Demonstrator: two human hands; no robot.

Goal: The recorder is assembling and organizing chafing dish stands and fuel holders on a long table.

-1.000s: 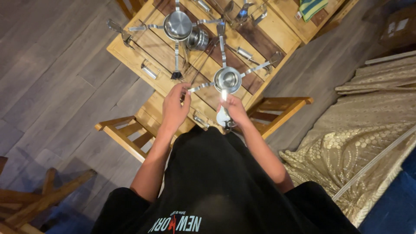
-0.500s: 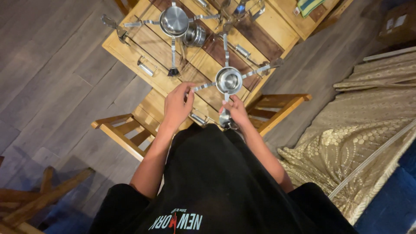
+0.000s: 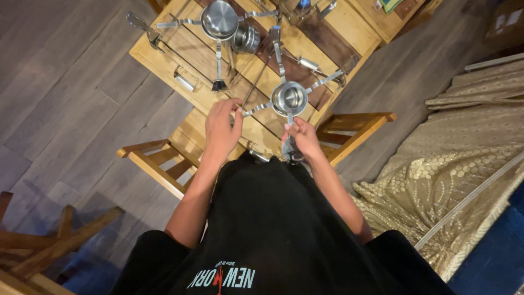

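A small steel cup [image 3: 290, 98] stands on the wooden table [image 3: 164, 57], with several metal utensils fanned out around it. My left hand [image 3: 222, 127] pinches the end of the utensil [image 3: 255, 108] that points left from the cup. My right hand [image 3: 303, 139] grips the handle of the utensil [image 3: 289, 142] that points toward me. A second steel cup [image 3: 220, 19] with its own ring of utensils sits farther back on the table. A long spoon-like utensil [image 3: 218, 65] lies below it.
A small steel pot [image 3: 246, 38] stands behind the far cup. Wooden chairs stand to the left [image 3: 150, 161] and right [image 3: 357, 128] of me. A gold sequinned cloth [image 3: 458, 164] lies on the floor at right. More wooden furniture [image 3: 49, 240] is at lower left.
Both hands have stayed on the utensils beside the near cup; my left hand has shifted slightly toward the left-pointing utensil. The view has moved a little.
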